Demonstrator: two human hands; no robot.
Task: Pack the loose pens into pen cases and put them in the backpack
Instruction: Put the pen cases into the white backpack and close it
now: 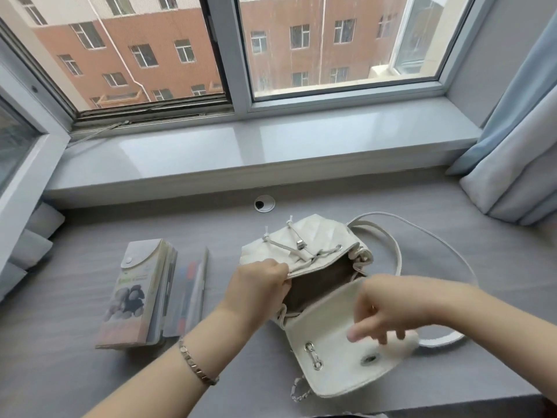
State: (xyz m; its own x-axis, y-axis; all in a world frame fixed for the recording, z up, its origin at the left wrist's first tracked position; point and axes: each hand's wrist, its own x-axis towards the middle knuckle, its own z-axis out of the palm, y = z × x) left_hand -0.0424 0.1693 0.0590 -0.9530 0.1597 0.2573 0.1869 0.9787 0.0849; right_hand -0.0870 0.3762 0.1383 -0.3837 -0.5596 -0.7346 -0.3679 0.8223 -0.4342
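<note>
Cream quilted backpack point(316, 233) lies mid-desk point(60, 372), mouth open, flap point(337, 366) toward the near edge. Left hand point(259, 285) pinches the mouth rim; right hand point(388, 312), blurred over the flap, fingers loose, grasps nothing. Translucent plastic pen cases point(135, 294), pens visible inside, stacked just left. Step judged: opening the bag; next move calls for fetching a case.

Backpack point(304, 236): we see a cream quilted leather-look skin with a soft sheen, and a matt brown cloth lining inside.
Cord point(284, 247): on the backpack's front; white, woven and matt.
Snap point(367, 360): on the backpack's flap, shiny silver metal, like the clasp point(313, 356) beside it.
Pen cases point(135, 297): left of the backpack, we see smooth, frosted clear plastic, and one has a printed paper card.
Desk point(90, 372): under the backpack; grey, matt, faintly wood-grained.
Sill point(241, 149): behind the backpack, we see a smooth grey gloss.
Curtain point(518, 146): right of the backpack, soft matt cloth.
Bracelet point(196, 362): nearer than the backpack, metal links with a satin finish.
</note>
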